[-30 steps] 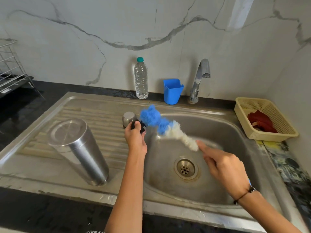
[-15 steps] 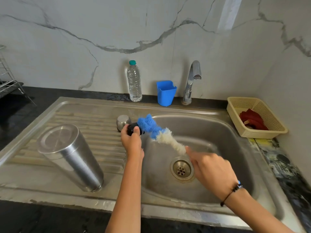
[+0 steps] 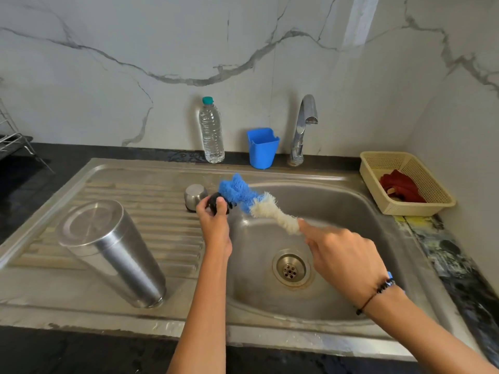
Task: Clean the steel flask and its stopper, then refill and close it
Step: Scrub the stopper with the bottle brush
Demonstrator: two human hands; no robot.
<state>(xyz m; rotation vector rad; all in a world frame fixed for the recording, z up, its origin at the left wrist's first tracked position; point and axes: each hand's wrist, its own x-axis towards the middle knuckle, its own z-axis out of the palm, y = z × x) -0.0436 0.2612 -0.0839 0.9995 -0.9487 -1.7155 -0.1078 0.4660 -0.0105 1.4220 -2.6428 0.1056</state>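
The steel flask (image 3: pixel 112 252) stands upside down on the ribbed drainboard at the left. Behind it, near the basin's rim, sits a small steel cap (image 3: pixel 195 197). My left hand (image 3: pixel 214 225) grips the black stopper (image 3: pixel 216 205) over the basin's left edge. My right hand (image 3: pixel 343 257) holds the handle of a bottle brush (image 3: pixel 259 203) with a blue tip and white bristles, forefinger stretched along it. The blue tip presses against the stopper.
The steel sink (image 3: pixel 337 201) has a drain (image 3: pixel 290 268) in the middle and a tap (image 3: pixel 303 128) behind. A water bottle (image 3: pixel 211 130) and blue plastic holder (image 3: pixel 262 148) stand at the back. A beige basket (image 3: pixel 407 182) with a red cloth sits right; a wire rack (image 3: pixel 10 136) far left.
The view has shifted a little. The brush tip stays on the stopper, with both hands moving slightly as the brush works against it.
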